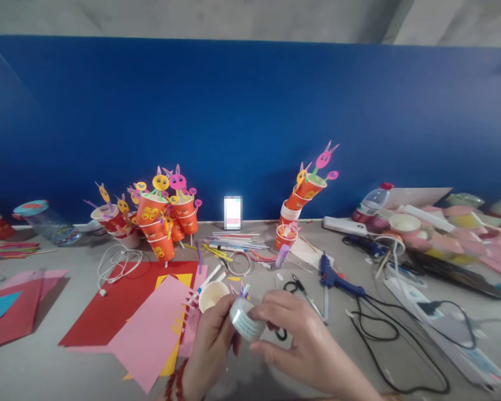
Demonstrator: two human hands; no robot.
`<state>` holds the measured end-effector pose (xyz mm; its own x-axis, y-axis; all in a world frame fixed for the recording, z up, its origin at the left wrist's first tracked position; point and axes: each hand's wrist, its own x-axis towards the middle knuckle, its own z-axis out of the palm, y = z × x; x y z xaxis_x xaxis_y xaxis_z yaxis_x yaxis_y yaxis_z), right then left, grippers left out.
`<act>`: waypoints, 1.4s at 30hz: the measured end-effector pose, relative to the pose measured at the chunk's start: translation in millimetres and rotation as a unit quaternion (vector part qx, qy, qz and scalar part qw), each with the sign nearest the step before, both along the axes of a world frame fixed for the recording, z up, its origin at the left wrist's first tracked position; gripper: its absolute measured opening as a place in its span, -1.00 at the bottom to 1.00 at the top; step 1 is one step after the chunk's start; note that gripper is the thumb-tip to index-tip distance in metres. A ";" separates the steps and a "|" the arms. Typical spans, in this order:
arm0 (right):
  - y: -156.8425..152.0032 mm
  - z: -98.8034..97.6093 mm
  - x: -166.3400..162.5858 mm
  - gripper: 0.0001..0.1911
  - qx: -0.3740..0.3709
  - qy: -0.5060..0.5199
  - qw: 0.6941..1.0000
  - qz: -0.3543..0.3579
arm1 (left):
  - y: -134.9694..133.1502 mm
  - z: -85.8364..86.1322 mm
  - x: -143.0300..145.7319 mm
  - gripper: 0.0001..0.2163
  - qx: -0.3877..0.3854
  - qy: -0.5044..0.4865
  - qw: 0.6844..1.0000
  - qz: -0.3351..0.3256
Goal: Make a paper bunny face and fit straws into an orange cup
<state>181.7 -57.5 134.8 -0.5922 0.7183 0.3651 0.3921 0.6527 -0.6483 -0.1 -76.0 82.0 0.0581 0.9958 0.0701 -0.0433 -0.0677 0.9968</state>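
My left hand [212, 329] is closed round the left side of a roll of clear tape [246, 322], which is tilted toward me. My right hand [294, 328] reaches in from the right, its curled fingers at the right edge of the roll and the thumb below. Just behind the left hand is a cream-coloured paper cup [214, 295]. Small purple pointed pieces show behind the roll. Scissors [307, 295] with black handles lie behind the right hand, partly hidden by it.
Stacked red paper cups with faces [161, 248] stand back left; more cups [307, 192] lean back right. A blue glue gun [338, 278] and power strip [442, 328] with cords lie right. Pink paper [154, 328] overlaps red paper [104, 312] at left.
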 end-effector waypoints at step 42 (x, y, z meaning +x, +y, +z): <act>3.6 -17.8 11.4 -0.83 -0.111 0.070 0.991 -0.013 | -6.5 -10.4 3.6 -0.67 -0.078 -0.192 0.978 -0.006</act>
<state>193.1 -53.9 117.0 -0.5264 0.8050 0.2735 0.3035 0.4784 -0.8240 3.5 -82.5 71.6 0.0680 0.9957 -0.0636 -0.4168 0.0863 0.9049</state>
